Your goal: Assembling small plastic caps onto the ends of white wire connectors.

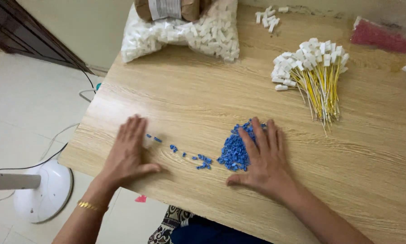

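near the front edge of the pale wooden bench [189, 90], my right hand [264, 158] lies flat with fingers spread and released, resting against the heap of small blue plastic pieces [235, 151]; how much of the heap sits under my palm is hidden. my left hand [128, 151] also lies flat and released, gripping nothing, just beside a thin trail of stray blue pieces [189, 156] that runs between the two hands. farther back to the right lies a bundle of yellow and white wires with white plastic connectors [316, 68]. a clear bag of white plastic connectors [185, 36] is cut off by the top edge, as is a bag of red pieces [381, 36] at the far right, too blurred to make out.
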